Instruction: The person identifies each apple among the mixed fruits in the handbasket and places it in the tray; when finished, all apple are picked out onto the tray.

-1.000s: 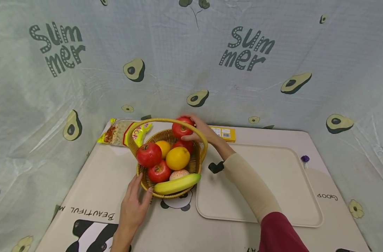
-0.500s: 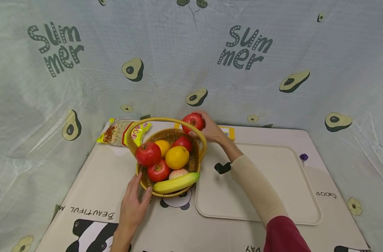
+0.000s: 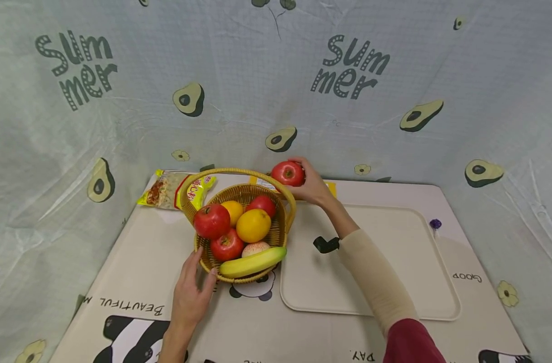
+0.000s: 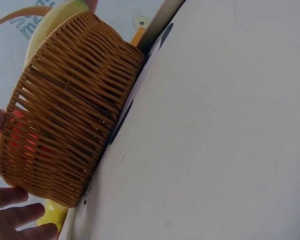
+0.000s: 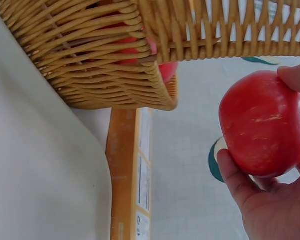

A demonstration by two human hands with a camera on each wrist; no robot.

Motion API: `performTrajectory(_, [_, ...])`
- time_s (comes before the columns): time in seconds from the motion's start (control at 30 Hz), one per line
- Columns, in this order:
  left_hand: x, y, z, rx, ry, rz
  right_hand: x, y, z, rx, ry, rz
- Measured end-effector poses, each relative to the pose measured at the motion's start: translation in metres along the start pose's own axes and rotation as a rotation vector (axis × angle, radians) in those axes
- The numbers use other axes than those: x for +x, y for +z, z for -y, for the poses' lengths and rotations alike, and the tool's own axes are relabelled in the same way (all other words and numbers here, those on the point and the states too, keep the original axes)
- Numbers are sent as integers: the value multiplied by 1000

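Red apple point(image 3: 286, 173) — likely stiff, slick (it gleams) — suits holding at 2 opposite sides; right hand point(image 3: 313, 187) grips it, left hand point(image 3: 190, 297) spread by the basket point(image 4: 75, 110).

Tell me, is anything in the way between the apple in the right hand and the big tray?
Nothing tall that I can see. Only the yellow box lies low by the tray's back edge, and the right hand holds the apple higher. The basket handle arches close by.
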State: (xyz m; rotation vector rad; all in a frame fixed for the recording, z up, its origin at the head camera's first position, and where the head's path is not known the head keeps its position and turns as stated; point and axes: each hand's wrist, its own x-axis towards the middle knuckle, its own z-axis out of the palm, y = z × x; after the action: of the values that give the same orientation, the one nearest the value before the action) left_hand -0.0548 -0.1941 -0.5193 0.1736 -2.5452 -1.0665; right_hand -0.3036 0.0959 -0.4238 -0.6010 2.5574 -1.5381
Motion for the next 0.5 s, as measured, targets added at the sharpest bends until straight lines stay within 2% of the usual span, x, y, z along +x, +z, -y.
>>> performTrajectory(0.5, [1,0,1,-10,10,-1,-29,-12,-12,21,14,-74])
